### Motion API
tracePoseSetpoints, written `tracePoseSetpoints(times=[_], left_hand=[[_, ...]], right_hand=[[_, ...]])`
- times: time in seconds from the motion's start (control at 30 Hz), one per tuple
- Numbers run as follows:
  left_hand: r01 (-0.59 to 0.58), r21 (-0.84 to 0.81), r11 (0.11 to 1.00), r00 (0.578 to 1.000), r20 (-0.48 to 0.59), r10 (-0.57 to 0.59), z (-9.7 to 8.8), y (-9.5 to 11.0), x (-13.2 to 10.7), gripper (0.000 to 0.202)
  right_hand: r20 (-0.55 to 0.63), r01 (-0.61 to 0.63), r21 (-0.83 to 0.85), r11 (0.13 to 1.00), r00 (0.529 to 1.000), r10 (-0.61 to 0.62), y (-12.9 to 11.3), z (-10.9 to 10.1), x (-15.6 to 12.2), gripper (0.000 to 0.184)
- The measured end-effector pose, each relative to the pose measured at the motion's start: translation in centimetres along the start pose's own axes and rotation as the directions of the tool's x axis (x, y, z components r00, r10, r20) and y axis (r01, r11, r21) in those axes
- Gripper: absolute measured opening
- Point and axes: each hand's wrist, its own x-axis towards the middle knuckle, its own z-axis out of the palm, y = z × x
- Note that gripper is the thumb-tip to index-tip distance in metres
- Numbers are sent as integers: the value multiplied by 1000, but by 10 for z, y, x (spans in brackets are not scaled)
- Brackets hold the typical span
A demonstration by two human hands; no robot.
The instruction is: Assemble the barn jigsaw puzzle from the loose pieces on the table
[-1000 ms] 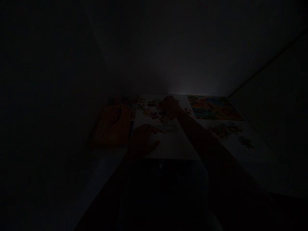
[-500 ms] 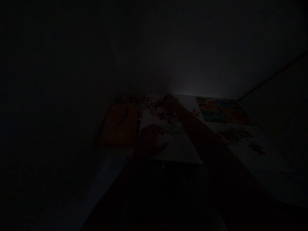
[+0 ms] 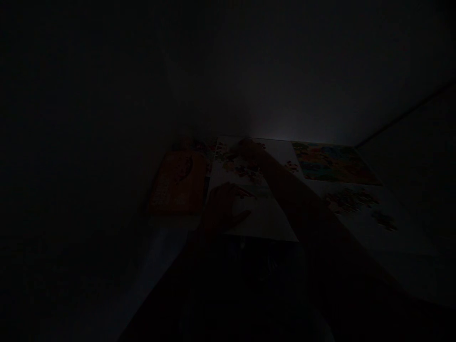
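Note:
The view is very dark. On a white board [image 3: 263, 218] my left hand [image 3: 221, 206] lies at the near left, open, thumb stretched out to the right and fingers apart. A few jigsaw pieces [image 3: 245, 192] lie right by its fingertips. My right hand [image 3: 251, 149] reaches to the board's far part, over loose jigsaw pieces [image 3: 247, 173]. Its fingers are too dim and turned away to show whether they grip a piece. The right forearm crosses above the board's right side.
An orange box [image 3: 180, 183] lies left of the board. A colourful picture sheet [image 3: 333, 161] lies at the far right. In front of it are a heap of jigsaw pieces [image 3: 351, 199] and a smaller cluster [image 3: 384, 221]. A pale wall [image 3: 278, 95] rises behind.
My right hand has shifted slightly to the left among the far pieces. My left hand stays in place on the board. The view has tilted a little.

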Motion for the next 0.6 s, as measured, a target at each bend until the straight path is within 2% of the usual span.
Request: tracePoseSetpoints(times=[0.1,0.17,0.27,0.37,0.47,0.6], left_hand=[[8,12,1000,1000,7,-8,2,-1,1,73],[13,15,1000,1000,16,-14,2,-1,2,75],[24,18,1000,999,36,-24,0,0,3,74],[21,22,1000,999,44,-21,-2,1,4,70],[7,45,999,999,44,-9,-3,1,5,68],[1,88,996,999,50,-5,-3,0,7,66]], right_hand=[[3,-63,39,997,998,63,-2,-1,-3,63],[-26,-65,60,996,997,66,-4,-4,-3,56],[-82,-27,96,995,996,35,-3,-16,-4,42],[-165,46,120,992,986,-26,5,-38,-11,45],[-202,121,116,986,975,-96,22,-65,-34,39],[-186,156,87,984,973,-138,61,-96,-99,38]])
